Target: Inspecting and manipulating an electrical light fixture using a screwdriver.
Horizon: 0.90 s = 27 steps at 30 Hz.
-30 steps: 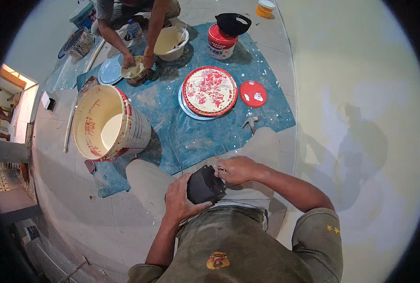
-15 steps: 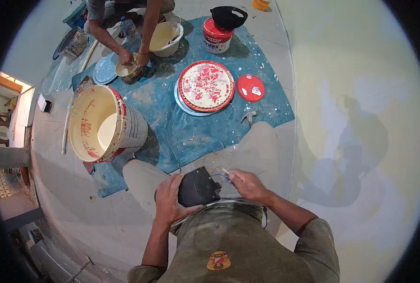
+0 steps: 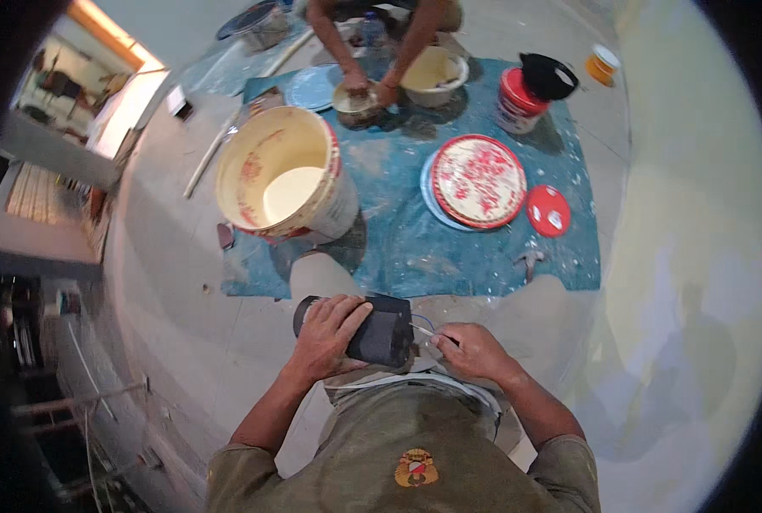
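In my left hand (image 3: 330,333) is a black box-shaped case (image 3: 383,333), fingers wrapped over its top and side, held above my lap. A thin blue wire (image 3: 424,320) loops out of its right end. Close to that end, my right hand (image 3: 473,349) pinches a slim tool with a pale shaft (image 3: 424,330) and a dark end, like a small screwdriver. The shaft points at the case; whether it touches is too small to tell.
A blue tarp (image 3: 389,256) carries a large cream-coated bucket (image 3: 338,201), a paint-smeared lid (image 3: 479,181), a red lid (image 3: 549,211), a hammer (image 3: 531,259) and a red paint pail (image 3: 518,103) under a black cap (image 3: 548,77). Opposite, another person's hands (image 3: 360,84) work in a small pot (image 3: 355,107).
The view has swung left, so the scene sits farther right. The black case has turned in my left hand, showing its right end. My right hand keeps its pinch beside it.
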{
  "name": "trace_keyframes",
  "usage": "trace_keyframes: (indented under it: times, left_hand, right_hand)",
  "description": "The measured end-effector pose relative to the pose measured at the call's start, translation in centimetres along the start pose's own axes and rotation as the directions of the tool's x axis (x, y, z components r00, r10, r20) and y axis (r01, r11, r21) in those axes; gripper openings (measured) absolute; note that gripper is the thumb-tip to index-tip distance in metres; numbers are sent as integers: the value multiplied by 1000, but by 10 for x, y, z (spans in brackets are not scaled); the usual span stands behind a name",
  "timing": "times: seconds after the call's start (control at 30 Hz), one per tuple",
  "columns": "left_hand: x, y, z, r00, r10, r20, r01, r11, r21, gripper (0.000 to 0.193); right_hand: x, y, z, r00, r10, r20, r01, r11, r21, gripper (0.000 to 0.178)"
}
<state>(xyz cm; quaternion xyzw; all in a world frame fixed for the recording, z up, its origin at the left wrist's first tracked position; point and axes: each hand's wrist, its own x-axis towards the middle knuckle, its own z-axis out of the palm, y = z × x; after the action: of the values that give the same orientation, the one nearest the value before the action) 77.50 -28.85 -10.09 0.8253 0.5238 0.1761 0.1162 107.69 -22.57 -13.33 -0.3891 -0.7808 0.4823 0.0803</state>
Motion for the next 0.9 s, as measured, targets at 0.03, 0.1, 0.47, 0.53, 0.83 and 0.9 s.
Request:
trace_keyframes:
  times: [0.03, 0.1, 0.47, 0.53, 0.83, 0.9]
  left_hand:
    - [-1, 0, -1, 1000, -15, -1, 15, 1000, 13, 99]
    - [-7, -2, -7, 998, -57, -7, 58, 998, 36, 98]
    - [-28, -14, 38, 991, 133, 8, -132, 975, 178, 62]
    - [-38, -10, 38, 997, 81, -7, -77, 972, 222, 58]
    - [-35, -24, 65, 992, 6, -127, 30, 961, 274, 70]
    - [-35, -15, 52, 998, -65, 16, 61, 979, 195, 83]
  right_hand:
    - [3, 1, 2, 1000, -1, -8, 1, 1000, 25, 31]
    - [14, -2, 2, 1000, -22, 0, 22, 999, 44, 32]
    - [41, 79, 22, 966, 77, 246, -73, 997, -27, 27]
    - [49, 93, 36, 983, 9, 183, -7, 1000, -13, 20]
    - [103, 143, 45, 947, -63, 314, 98, 990, -98, 26]
    - [115, 159, 41, 892, -179, 414, 190, 982, 16, 27]
